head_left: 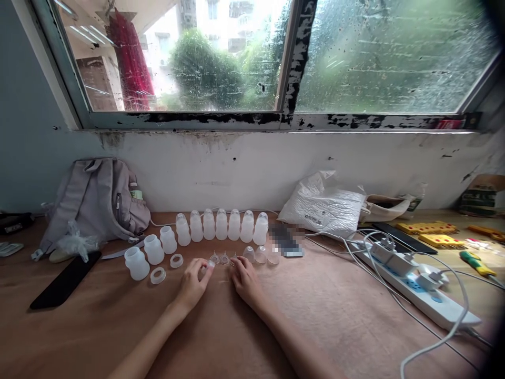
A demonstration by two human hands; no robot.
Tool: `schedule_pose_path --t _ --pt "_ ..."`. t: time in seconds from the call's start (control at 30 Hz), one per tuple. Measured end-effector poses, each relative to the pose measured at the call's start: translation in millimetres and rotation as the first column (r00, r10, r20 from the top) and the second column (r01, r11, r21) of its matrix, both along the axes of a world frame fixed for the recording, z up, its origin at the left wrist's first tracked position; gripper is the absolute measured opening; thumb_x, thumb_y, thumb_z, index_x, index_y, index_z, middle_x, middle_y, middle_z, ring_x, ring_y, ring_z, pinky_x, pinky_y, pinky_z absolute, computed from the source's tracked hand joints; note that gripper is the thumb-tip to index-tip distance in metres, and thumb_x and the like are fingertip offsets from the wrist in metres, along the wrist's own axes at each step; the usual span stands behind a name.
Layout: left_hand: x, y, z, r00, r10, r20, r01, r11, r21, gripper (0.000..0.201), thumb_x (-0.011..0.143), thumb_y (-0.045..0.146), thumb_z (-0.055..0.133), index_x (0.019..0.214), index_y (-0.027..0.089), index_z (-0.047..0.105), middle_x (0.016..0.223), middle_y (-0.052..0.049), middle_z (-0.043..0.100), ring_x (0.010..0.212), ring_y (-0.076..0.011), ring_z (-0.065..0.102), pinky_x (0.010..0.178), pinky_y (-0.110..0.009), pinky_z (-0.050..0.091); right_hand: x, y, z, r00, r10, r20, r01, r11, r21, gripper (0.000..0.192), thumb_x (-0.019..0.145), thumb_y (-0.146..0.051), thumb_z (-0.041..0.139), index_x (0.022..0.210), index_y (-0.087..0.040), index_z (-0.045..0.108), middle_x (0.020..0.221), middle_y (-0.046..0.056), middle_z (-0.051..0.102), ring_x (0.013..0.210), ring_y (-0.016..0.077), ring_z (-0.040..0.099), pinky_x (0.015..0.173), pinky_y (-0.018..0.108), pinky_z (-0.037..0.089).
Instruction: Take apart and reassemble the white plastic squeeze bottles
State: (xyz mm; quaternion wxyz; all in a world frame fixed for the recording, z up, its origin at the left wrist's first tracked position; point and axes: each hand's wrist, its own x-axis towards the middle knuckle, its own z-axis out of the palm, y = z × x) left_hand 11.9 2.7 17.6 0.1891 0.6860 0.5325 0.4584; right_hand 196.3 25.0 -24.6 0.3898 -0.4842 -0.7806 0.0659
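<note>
Between left hand (193,284) and right hand (246,280): teats (224,258)
Left grasp: clear piece (204,269), pinched
Right grasp: cannot tell
Beyond: capped bottles (221,226), contents unclear
Leftward: open bottles (153,250), loose rings (158,280)

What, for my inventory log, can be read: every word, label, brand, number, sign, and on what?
None is legible.
Crinkled silvery-white plastic bag: dark print, too small.
Green-and-white bottle label at the grey fabric backpack: too small.
Small red object at upper right: any markings blurred.

Bare forearms (152,337) (slim), bare fingers (243,267)
</note>
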Motion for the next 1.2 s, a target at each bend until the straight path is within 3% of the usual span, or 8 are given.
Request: schedule_pose_path --t 0.07,0.1,0.2,0.27,0.37,0.53,0.77,1.2 --pt "20 1 0.4 0.947 -0.061 0.314 0.106 0.986 -0.129 0.023 0.075 0.04 0.051 0.074 0.018 0.058 0.079 -0.005 0.061 0.079 -0.0182 0.056 0.072 -0.028 0.042 1 3 -2.4 1.0 -0.002 -0.02 0.002 1.0 0.004 0.03 0.078 -0.014 0.041 0.106 -0.018 0.052 0.103 0.01 0.048 0.094 0.0205 0.05 0.083 0.037 0.044" --pt "28 2 -0.8 0.874 -0.065 0.481 0.169 0.97 -0.176 0.025 0.074 0.041 0.053 0.075 0.017 0.058 0.078 -0.005 0.062 0.077 -0.0177 0.057 0.071 -0.027 0.043 1 4 -3.8 1.0 -0.01 -0.02 0.011 1.0 0.006 0.03 0.078 -0.014 0.042 0.105 -0.018 0.053 0.101 0.011 0.048 0.093 0.0208 0.05 0.082 0.037 0.045" --pt "41 0 -7.9 0.508 0.028 0.861 0.352 0.906 -0.237 0.024 0.073 0.039 0.055 0.08 0.015 0.059 0.086 -0.006 0.064 0.082 -0.0171 0.059 0.074 -0.027 0.044 2 5 -7.3 0.999 -0.045 0.013 0.044 0.999 0.022 0.032 0.076 -0.013 0.044 0.107 -0.018 0.053 0.105 0.012 0.048 0.099 0.0239 0.047 0.084 0.04 0.044" --pt "40 -2 -12.9 0.303 0.124 0.945 0.415 0.875 -0.249 0.021 0.073 0.034 0.058 0.083 0.015 0.06 0.09 -0.007 0.065 0.085 -0.0171 0.06 0.077 -0.028 0.045 1 4 -6.4 0.999 -0.043 0.033 0.041 0.998 0.047 0.034 0.076 -0.012 0.043 0.108 -0.019 0.051 0.108 0.012 0.048 0.103 0.0252 0.045 0.086 0.043 0.042" --pt "32 -3 -17.1 0.194 0.206 0.959 0.435 0.858 -0.272 0.018 0.074 0.029 0.059 0.083 0.014 0.06 0.089 -0.008 0.065 0.085 -0.0172 0.061 0.079 -0.028 0.046 0 -1 1.7 1.0 0.012 0.015 -0.013 0.997 0.074 0.035 0.077 -0.011 0.043 0.11 -0.02 0.049 0.107 0.011 0.049 0.101 0.0236 0.046 0.085 0.041 0.042" --pt "27 -3 -16.5 0.191 0.232 0.954 0.42 0.859 -0.293 0.017 0.075 0.028 0.058 0.083 0.013 0.059 0.088 -0.008 0.065 0.083 -0.0163 0.061 0.078 -0.027 0.046 -5 -18 15.1 0.984 0.089 -0.152 -0.075 0.993 0.094 0.02 0.081 -0.013 0.038 0.098 -0.02 0.047 0.091 0.007 0.053 0.086 0.0178 0.052 0.076 0.032 0.044" --pt "36 -12 -12.9 0.372 0.057 0.926 0.453 0.86 -0.234 0.02 0.075 0.034 0.057 0.081 0.015 0.057 0.09 -0.006 0.064 0.084 -0.0153 0.059 0.079 -0.027 0.044 -15 -32 11.9 0.959 0.184 -0.216 -0.195 0.98 -0.032 0.014 0.081 -0.014 0.039 0.093 -0.021 0.042 0.081 0.002 0.057 0.067 0.0129 0.054 0.063 0.024 0.044" --pt "39 -16 -9.9 0.563 0.012 0.826 0.396 0.874 -0.283 0.031 0.074 0.043 0.054 0.094 0.019 0.056 0.097 -0.007 0.062 0.096 -0.0205 0.057 0.082 -0.032 0.045 -15 -28 16.0 0.953 0.059 -0.297 -0.111 0.98 -0.163 0.032 0.075 -0.017 0.046 0.106 -0.02 0.039 0.079 0.0 0.054 0.053 0.0094 0.049 0.056 0.023 0.043"
